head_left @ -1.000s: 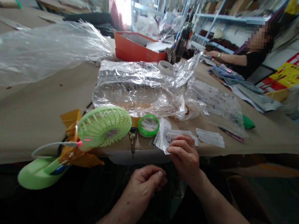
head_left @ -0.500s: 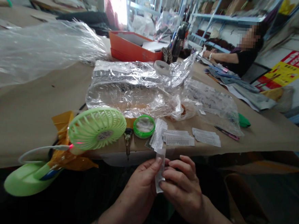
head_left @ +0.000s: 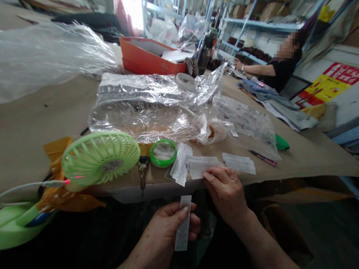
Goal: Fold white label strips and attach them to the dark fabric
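Note:
My left hand (head_left: 170, 226) pinches a narrow white paper label (head_left: 183, 223) upright, below the table edge. Up at the table's front edge, my right hand (head_left: 225, 189) rests with fingers curled and its fingertips on a pile of printed white labels (head_left: 195, 165). A second small stack of labels (head_left: 239, 163) lies just right of that hand. Left of the labels sit a green round container (head_left: 163, 152) and a light green desk fan (head_left: 100, 157).
Crumpled clear plastic bags (head_left: 150, 108) cover the middle of the brown table (head_left: 19, 139). An orange box (head_left: 148, 58) stands at the back. A person in black (head_left: 276, 69) sits at the far right end. A key (head_left: 142, 171) hangs at the table edge.
My right hand let go of the label and moved up to the label pile on the table. My left hand kept the label and dropped slightly lower.

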Demonstrator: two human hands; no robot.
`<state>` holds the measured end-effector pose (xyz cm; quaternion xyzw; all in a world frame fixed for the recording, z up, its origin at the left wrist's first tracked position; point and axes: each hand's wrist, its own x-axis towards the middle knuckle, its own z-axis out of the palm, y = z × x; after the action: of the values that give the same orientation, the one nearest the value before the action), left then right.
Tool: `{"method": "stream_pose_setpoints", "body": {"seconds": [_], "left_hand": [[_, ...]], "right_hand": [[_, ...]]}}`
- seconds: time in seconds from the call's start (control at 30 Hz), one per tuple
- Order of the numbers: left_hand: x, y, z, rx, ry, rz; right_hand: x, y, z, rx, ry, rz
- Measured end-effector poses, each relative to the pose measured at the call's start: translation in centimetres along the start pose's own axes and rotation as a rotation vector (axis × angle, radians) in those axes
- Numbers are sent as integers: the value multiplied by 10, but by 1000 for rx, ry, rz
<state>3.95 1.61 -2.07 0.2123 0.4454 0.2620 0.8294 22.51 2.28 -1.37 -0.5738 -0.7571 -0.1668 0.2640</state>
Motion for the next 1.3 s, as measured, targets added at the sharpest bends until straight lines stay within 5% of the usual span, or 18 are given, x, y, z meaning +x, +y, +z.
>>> {"method": "stream_pose_setpoints", "body": {"seconds": [0.3, 0.43, 0.7, 1.03, 1.17, 1.3], "left_hand": [[0, 6, -5, -58, -108, -90], [-3, 12, -3, -103, -177, -144], [-6, 9, -1, -253, -328, -128], [-5, 6, -1, -181, -243, -153], [-5, 5, -6, -101, -173, -152], [-2, 3, -10, -13, -121, -186]], "right_hand": [[-8, 1, -7, 327, 110, 17], [-12, -20, -15, 554, 18, -139], [-25, -33, -8, 484, -149, -362], [-28, -40, -16, 506, -229, -398], [-29, -26, -20, 559, -118, -321], [-30, 21, -23, 254, 12, 8]]}}
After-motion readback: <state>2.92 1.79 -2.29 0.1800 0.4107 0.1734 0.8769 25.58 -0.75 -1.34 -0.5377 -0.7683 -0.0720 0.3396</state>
